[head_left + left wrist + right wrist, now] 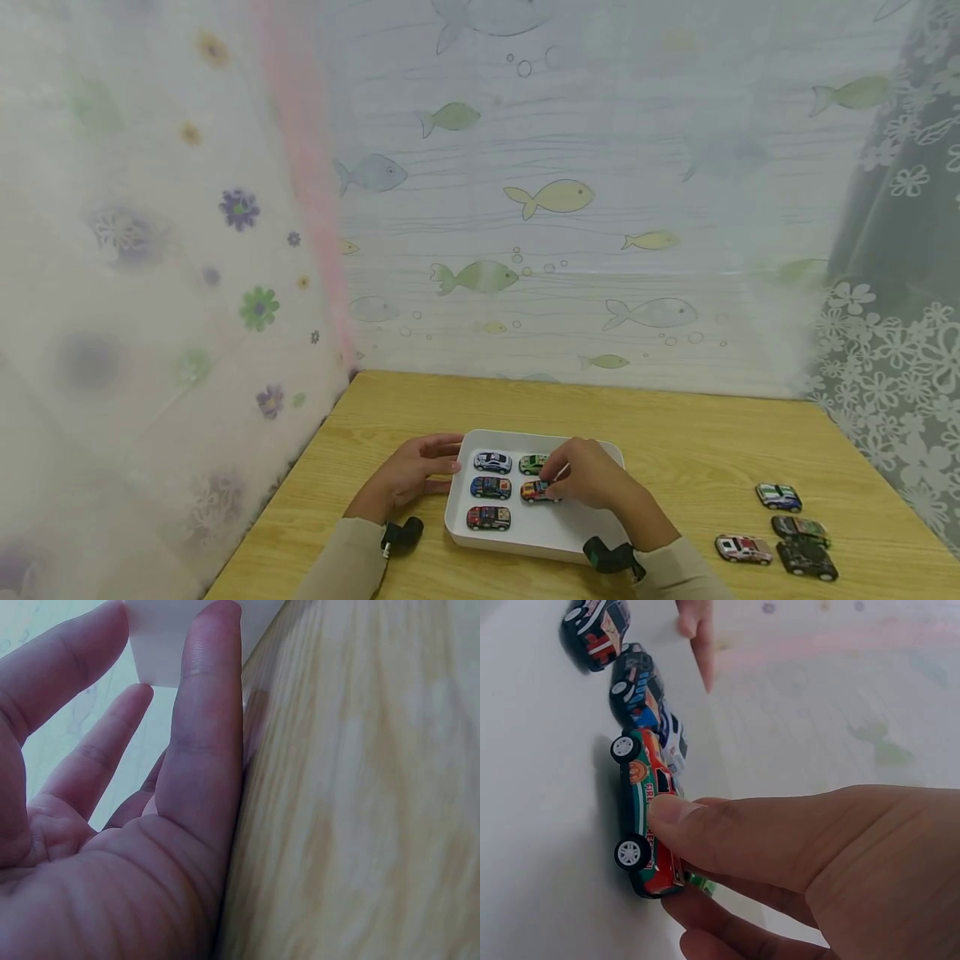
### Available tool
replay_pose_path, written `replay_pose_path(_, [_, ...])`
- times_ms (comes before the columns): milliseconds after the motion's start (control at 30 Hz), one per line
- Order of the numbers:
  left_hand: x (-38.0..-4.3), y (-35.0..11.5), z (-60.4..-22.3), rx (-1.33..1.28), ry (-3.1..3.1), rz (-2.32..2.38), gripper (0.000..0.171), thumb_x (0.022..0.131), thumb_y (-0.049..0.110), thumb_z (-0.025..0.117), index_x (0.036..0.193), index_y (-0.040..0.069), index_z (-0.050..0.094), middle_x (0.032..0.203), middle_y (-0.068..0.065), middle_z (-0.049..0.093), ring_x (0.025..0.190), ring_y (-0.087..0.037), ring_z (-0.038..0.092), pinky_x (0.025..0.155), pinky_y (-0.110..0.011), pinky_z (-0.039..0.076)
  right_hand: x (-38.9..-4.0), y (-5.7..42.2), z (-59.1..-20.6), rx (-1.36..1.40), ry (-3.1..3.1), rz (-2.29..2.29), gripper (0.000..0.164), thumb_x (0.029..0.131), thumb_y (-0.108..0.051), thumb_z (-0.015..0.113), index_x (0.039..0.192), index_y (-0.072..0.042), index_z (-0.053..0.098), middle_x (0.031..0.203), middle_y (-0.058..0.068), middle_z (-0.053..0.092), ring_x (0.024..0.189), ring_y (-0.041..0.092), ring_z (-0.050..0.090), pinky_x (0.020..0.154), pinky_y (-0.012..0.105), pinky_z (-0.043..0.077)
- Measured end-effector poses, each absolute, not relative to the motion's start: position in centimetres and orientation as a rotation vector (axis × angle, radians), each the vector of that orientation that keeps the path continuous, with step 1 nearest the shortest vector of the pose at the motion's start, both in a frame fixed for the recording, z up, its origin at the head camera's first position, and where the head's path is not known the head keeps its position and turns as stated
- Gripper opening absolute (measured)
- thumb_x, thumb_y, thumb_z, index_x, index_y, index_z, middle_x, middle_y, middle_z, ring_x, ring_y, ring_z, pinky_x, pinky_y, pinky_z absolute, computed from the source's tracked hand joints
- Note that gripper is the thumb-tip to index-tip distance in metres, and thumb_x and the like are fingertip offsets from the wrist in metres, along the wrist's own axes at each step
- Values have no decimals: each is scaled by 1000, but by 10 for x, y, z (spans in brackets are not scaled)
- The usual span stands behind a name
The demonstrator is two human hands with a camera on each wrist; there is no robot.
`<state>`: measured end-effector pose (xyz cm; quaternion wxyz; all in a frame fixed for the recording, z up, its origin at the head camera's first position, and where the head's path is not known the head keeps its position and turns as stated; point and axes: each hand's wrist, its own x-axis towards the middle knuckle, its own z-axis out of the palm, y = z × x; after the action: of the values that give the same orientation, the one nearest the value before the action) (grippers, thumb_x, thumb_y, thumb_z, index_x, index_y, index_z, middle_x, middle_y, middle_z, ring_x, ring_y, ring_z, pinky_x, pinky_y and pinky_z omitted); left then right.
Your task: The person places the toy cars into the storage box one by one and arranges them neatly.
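My right hand (592,475) pinches a red and green toy car (649,814) between thumb and fingers, inside the white tray (525,546). Just behind it in the tray sits a green toy car (532,464), partly covered by that hand. A column of cars fills the tray's left part: a white and blue one (492,462), a blue one (491,487) and a red one (488,517). Against the tray's left wall rests my left hand (408,471), its fingers spread and fairly straight. In the left wrist view the fingertips meet the tray's side.
To the right of the tray, several more toy cars lie on the wooden table (405,408): a white, green and blue one (778,497), a white and red one (743,549), a black one (807,558). Patterned curtains (562,250) hang behind and at the sides.
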<state>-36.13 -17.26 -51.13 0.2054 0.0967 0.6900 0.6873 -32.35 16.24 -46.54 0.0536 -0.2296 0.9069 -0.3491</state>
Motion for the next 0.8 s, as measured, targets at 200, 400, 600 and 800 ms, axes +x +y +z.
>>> replay_pose_path(200, [-361,-172,-511,265,1918,1925,59,98,10,72,152,8,50,156,-21,48,123,-28,65,95,-47,61,-323,162,-465,-703,2744,-1068,15,80,-4,87,90,-14,82,94,0,78,86,18,73,67,30,59])
replay_pose_path(400, [-361,-173,-512,272,1913,1924,59,98,11,72,152,7,50,156,-21,48,124,-28,64,95,-47,61,-322,162,-463,-693,2733,-1075,16,79,-3,87,91,-13,82,95,1,79,86,18,73,67,31,60])
replay_pose_path(600, [-361,-172,-512,268,1918,1916,58,98,11,73,151,9,52,155,-20,49,125,-28,64,96,-47,61,-321,161,-462,-682,2732,-1072,16,79,-3,88,91,-12,82,95,2,79,86,17,73,67,31,60])
replay_pose_path(800, [-361,-172,-512,258,1918,1915,58,98,12,73,152,10,52,156,-20,48,125,-29,64,96,-47,61,-320,160,-462,-673,2742,-1077,16,78,-4,88,90,-13,82,97,2,78,84,15,72,66,30,59])
